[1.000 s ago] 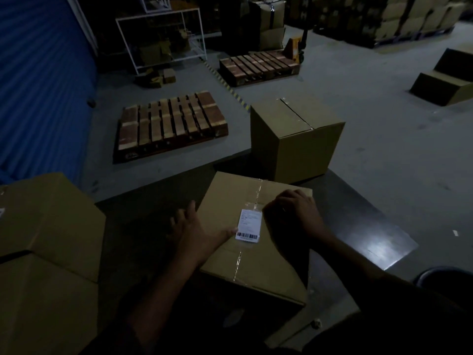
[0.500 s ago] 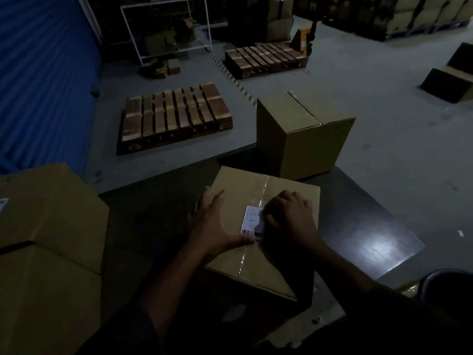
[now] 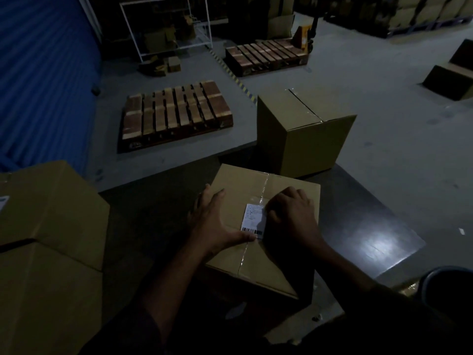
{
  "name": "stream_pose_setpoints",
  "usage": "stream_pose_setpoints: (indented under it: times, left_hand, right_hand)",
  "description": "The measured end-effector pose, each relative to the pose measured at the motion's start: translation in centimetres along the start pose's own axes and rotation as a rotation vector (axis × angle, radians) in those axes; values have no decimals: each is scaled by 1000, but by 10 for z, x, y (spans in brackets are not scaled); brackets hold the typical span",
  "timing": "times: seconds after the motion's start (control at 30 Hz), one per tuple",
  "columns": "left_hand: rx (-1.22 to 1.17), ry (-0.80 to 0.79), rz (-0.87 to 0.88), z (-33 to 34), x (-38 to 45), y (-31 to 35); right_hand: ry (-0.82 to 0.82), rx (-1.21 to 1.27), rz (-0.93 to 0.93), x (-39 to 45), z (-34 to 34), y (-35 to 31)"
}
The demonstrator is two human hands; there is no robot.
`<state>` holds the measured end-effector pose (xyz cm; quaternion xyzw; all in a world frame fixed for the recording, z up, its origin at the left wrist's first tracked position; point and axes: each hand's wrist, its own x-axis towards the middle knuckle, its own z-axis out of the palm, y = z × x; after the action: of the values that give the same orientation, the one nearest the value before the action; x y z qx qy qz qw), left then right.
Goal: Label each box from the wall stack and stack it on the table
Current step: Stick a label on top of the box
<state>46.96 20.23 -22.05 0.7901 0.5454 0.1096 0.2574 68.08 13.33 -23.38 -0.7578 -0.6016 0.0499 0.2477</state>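
We hold both forearms forward, our left hand [image 3: 217,224] flat with fingers spread and thumb out, our right hand [image 3: 291,216] knuckles up, fingers curled under.

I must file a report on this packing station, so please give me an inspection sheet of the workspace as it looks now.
Surface: dark table, glossy, with a light reflection at its right part.
Job's things: near box taped shut, white barcode label on its top; far box behind it, taped, no label visible; stacked boxes at the left.
Clutter: small scraps at the table's near edge, too dim to identify.
Grippers: left hand flat on the near box, thumb at the label; right hand with curled fingers pressing on the label.
Cables: nothing seen.
Surroundings: two wooden pallets on a grey floor, white rack, blue shutter.
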Motion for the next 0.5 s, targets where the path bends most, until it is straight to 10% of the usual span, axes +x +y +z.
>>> stream_pose_setpoints:
  times: [0.5]
  left_hand:
    - [-62, 71, -167, 7, -11, -1]
  right_hand:
    - [110, 73, 191, -69, -9, -4]
